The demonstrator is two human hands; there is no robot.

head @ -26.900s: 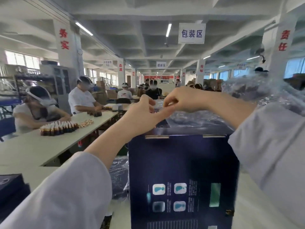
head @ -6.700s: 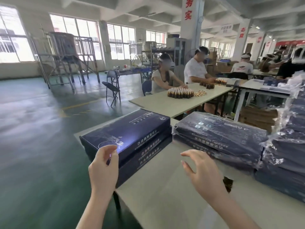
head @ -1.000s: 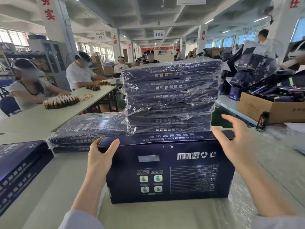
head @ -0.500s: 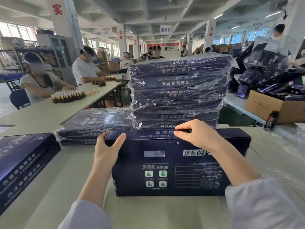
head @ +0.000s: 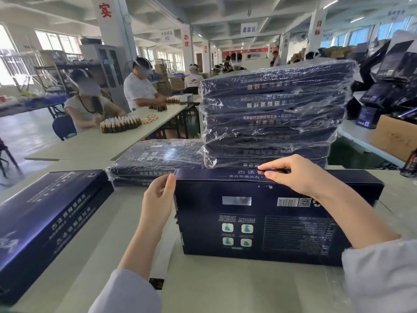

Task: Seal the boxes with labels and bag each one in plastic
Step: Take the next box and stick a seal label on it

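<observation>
Box (head: 259,224) stands on its long edge on the table (head: 225,288), printed back panel toward us, just in front of the bagged stack (head: 273,114).

Grip: left hand (head: 158,199) lies flat against the box's left end, fingers straight, thumb at the top corner; it braces and does not clasp. Right hand (head: 293,175) has thumb and curled fingers pinched narrow on the box's top edge near the middle. We cannot tell whether a label sits under those fingertips.

Handling, our judgement: dark printed carton, stiff along its edges, panels likely to flex if squeezed mid-face. It is broad and thin, so tippy while on edge. The finish looks smooth and could slip under a light pinch. We would hold it at both short ends or along the top edge, not by the flap. Weight unknown.

Surroundings: a low bagged pile (head: 155,159) lies behind to the left, and unbagged boxes (head: 45,222) are at far left. A white strip (head: 163,256) lies on the table under the left forearm. Clear plastic film (head: 397,224) lies to the right.

Obstruction: the tall stack stands close behind the box, leaving little room to tip it backward. The film side looks freer for bagging.
</observation>
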